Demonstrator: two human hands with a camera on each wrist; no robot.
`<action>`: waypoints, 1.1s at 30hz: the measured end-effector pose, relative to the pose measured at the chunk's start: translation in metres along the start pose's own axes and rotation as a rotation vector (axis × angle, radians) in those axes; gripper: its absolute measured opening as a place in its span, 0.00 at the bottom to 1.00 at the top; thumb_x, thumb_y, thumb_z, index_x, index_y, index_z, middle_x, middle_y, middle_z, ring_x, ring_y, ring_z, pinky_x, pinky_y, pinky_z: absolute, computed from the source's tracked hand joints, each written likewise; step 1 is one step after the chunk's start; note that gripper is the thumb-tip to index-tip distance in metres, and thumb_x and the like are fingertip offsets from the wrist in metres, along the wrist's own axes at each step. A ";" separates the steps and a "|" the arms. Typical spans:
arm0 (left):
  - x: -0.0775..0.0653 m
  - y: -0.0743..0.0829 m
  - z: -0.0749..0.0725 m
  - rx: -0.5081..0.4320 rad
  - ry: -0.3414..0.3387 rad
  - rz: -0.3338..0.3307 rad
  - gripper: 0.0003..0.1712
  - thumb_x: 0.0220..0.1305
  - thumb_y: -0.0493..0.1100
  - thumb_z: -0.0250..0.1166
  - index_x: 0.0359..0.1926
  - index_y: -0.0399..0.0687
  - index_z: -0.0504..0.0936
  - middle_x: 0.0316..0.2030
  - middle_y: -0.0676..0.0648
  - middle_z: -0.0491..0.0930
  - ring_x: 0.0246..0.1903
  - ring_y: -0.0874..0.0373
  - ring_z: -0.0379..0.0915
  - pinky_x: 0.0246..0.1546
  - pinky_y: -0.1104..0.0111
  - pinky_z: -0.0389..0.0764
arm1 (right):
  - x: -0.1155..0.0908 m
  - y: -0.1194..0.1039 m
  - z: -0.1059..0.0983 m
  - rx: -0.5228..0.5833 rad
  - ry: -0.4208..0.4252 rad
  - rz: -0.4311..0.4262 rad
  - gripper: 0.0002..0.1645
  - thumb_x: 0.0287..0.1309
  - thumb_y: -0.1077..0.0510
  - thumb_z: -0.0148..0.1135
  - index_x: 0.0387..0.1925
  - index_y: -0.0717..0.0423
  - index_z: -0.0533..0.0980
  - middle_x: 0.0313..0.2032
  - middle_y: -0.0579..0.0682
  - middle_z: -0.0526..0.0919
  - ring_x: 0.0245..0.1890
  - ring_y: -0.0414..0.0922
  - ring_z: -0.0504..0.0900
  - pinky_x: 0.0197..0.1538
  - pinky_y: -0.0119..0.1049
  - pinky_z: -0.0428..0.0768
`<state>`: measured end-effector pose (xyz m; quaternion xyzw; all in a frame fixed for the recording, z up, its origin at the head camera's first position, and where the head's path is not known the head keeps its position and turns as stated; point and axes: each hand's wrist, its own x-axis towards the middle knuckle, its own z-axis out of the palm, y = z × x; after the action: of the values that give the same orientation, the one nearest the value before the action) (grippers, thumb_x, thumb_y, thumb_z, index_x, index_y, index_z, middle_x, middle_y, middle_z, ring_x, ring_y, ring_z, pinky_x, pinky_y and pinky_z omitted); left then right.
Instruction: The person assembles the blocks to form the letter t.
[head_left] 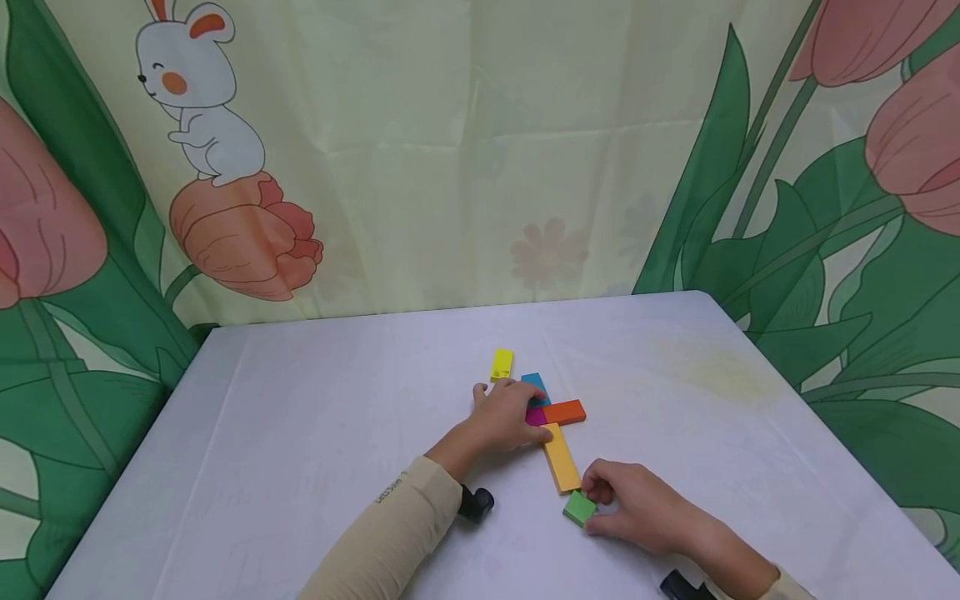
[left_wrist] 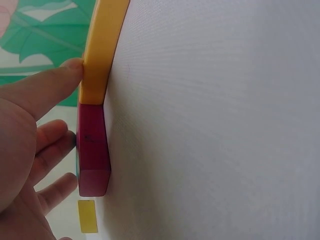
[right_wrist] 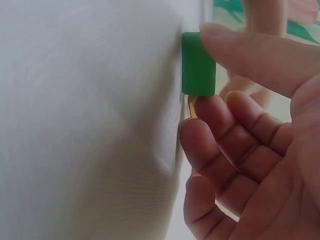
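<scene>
A white-covered table (head_left: 300, 467) is filling the lower half of the frame. Lying on it near the centre are a yellow block (head_left: 502, 364), blue block (head_left: 534, 383), magenta block (head_left: 536, 416), orange block (head_left: 564, 411), long yellow-orange block (head_left: 562, 459) and, lower right, a green block (head_left: 579, 507).

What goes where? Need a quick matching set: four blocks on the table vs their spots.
Blocks:
1. green block
2. small yellow block
3. orange-red block
4. long yellow-orange block

Spots:
A. farthest from the person, apart from both hands
B. pinched by the right hand
C. runs from the left hand toward the green block
D. lies crosswise, right of the magenta block

Pairs: 1-B, 2-A, 3-D, 4-C
</scene>
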<state>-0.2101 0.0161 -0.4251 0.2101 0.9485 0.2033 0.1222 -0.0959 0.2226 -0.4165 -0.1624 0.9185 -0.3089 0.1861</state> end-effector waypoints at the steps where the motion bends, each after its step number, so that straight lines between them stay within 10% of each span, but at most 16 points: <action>1: 0.000 0.000 0.000 0.000 0.000 0.000 0.37 0.53 0.62 0.76 0.62 0.59 0.78 0.57 0.53 0.76 0.64 0.52 0.62 0.62 0.42 0.55 | 0.000 0.000 0.000 0.001 -0.001 0.002 0.24 0.48 0.49 0.80 0.41 0.51 0.75 0.32 0.39 0.76 0.34 0.40 0.74 0.39 0.31 0.77; 33: 0.000 0.001 -0.001 0.012 0.003 0.004 0.37 0.53 0.62 0.75 0.63 0.59 0.78 0.57 0.53 0.76 0.64 0.52 0.61 0.63 0.40 0.54 | 0.000 0.000 -0.004 -0.002 -0.015 0.040 0.19 0.51 0.56 0.77 0.42 0.51 0.76 0.31 0.42 0.74 0.34 0.43 0.72 0.39 0.32 0.76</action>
<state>-0.2094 0.0165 -0.4241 0.2123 0.9494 0.1984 0.1190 -0.0975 0.2247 -0.4140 -0.1462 0.9205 -0.3030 0.1988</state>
